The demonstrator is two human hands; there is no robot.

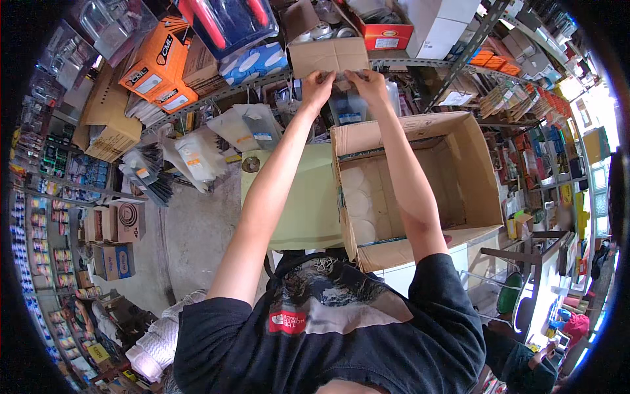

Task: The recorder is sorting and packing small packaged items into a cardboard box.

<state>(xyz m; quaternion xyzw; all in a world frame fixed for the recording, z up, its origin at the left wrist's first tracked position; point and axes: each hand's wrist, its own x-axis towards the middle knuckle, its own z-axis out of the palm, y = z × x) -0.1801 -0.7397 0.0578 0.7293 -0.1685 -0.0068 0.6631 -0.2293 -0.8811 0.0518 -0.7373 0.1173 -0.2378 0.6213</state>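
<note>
Both arms reach forward to a small cardboard box (329, 56) on the shelf, which holds several round, whitish items. At the lower front edge of that box, my left hand (319, 88) has its fingers bent and its fingertips together. My right hand (366, 86) is close beside it, thumb and fingers at the same edge. Something small and brownish shows between the two hands; what it is cannot be told. Below my right forearm a large open carton (428, 172) stands with several round, pale items (358, 204) along its left inside. Left of it lies a pale green surface (307, 197).
A perforated metal shelf rail (221, 88) runs in front, with plastic packets (194, 155) hanging below. Orange boxes (157, 69) and a blue patterned box (253, 64) stand on the shelf. White rope (157, 340) lies at lower left. Another person (521, 362) is at lower right.
</note>
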